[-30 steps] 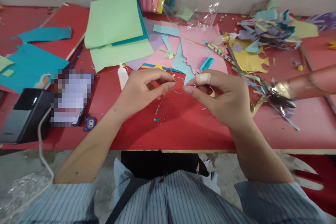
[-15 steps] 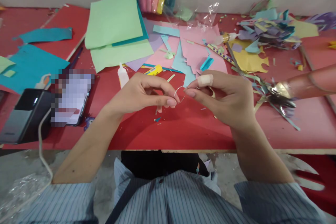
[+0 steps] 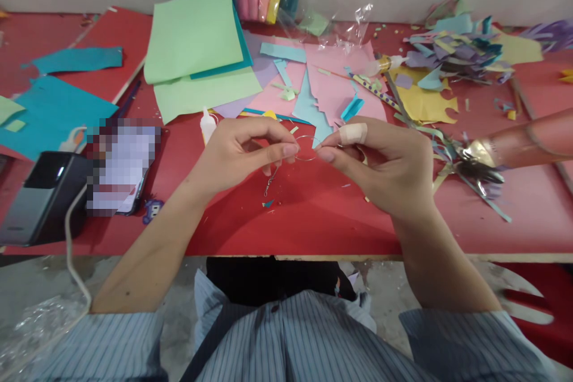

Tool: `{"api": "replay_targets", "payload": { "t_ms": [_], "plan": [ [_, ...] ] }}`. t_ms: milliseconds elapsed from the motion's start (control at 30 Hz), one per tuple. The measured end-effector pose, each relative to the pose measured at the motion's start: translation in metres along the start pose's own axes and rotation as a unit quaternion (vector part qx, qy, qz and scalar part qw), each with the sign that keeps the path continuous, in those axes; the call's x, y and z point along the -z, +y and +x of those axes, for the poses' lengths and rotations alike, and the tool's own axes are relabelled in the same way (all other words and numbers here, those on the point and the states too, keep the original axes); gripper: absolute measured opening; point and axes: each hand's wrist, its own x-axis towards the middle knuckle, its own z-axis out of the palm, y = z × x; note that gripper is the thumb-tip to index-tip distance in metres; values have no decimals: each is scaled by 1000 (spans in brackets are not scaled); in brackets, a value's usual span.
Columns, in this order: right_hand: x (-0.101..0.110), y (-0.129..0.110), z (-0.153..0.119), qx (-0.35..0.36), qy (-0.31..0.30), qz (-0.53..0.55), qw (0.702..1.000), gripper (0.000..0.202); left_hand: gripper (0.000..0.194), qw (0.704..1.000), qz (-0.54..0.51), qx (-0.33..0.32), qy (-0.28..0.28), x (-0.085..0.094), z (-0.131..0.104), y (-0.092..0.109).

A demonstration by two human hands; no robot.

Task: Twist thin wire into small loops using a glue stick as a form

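A thin silvery wire ring (image 3: 306,159) spans the gap between my two hands above the red tabletop. My left hand (image 3: 239,154) pinches its left side between thumb and forefinger. Opposite it, my right hand (image 3: 384,164) pinches the right side with thumb and forefinger; an adhesive bandage (image 3: 353,133) wraps that forefinger. Below my left fingers hangs a small metal chain piece (image 3: 269,184), its upper end hidden by the fingers. Behind my left hand stands out a white glue bottle (image 3: 207,124), partly covered.
Green paper sheets (image 3: 194,30) and pink paper (image 3: 347,83) lie at the back. A phone (image 3: 123,167) and a dark device (image 3: 45,194) with a cable occupy the left. Paper scraps (image 3: 461,51) pile up at right, near a brownish cylindrical object (image 3: 532,140).
The wire ring has tilted flatter between my fingers. My left hand has turned slightly, covering more of the yellow tube behind it, and the hanging chain piece shows more.
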Motion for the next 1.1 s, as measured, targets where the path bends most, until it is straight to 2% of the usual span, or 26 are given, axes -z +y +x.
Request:
{"api": "replay_targets", "payload": {
  "t_ms": [100, 233, 433, 600, 733, 867, 967, 1100],
  "plan": [
    [0, 0, 0, 8, 2, -17, 1000, 9, 12, 1000, 19, -1, 4, -1, -1, 1],
    [1, 0, 2, 54, -11, -42, 998, 7, 12, 1000, 7, 13, 5, -1, -1, 4],
    [1, 5, 1, 98, 22, -67, 993, 27, 15, 1000, 22, 11, 17, 0, -1, 1],
    [-1, 9, -2, 103, 16, -93, 990, 31, 17, 998, 54, 5, 38, 1, -1, 0],
    [-3, 10, -7, 106, 39, -106, 988, 33, 19, 997, 59, 15, 55, 0, -1, 3],
    [-5, 11, -10, 56, 50, -64, 995, 28, 16, 998, 36, 29, 52, -1, -1, 3],
    [-6, 13, -10, 78, 45, -38, 995, 20, 14, 998, 13, 44, 40, -1, 0, 2],
    [-7, 15, -7, 126, 19, -86, 988, 12, 10, 999, -17, 43, 29, 0, 0, 2]
  ]
}}
